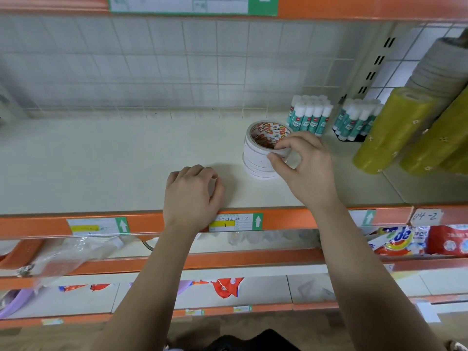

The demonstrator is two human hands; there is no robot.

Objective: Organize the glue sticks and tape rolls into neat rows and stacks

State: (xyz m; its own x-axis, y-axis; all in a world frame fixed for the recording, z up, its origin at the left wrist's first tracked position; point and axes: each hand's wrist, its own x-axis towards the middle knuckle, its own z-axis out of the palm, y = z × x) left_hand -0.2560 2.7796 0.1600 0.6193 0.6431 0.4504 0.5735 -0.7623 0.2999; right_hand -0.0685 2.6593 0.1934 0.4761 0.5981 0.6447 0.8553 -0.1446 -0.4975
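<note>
The right hand (304,171) pinches the top roll of the tape stack (258,160), right of the frame's centre: its thumb (274,159) presses the outer wall and a fingertip hooks inside the core. The stack stands upright on the shelf (101,160). The left hand (192,196) rests near the shelf's front edge, just left of the stack, fingers curled under; whether it holds anything I cannot tell.

The shelf is a pale cream board with an orange rail (291,219) along its front. The rail carries labels (235,222) with green arrows and, at far right, a handwritten tag (425,216). Behind the shelf is a white wire-grid back panel (152,67) over tile.

Behind the stack, glue sticks (310,117) stand upright in a tight block. A second block (354,122) stands just to its right in a black tray (359,139). Further right, yellow tape stacks (390,130) lean beside a grey one (443,62).

On the lower shelves there are clear bags (71,252) at the left and detergent packs (417,241) at the right.
</note>
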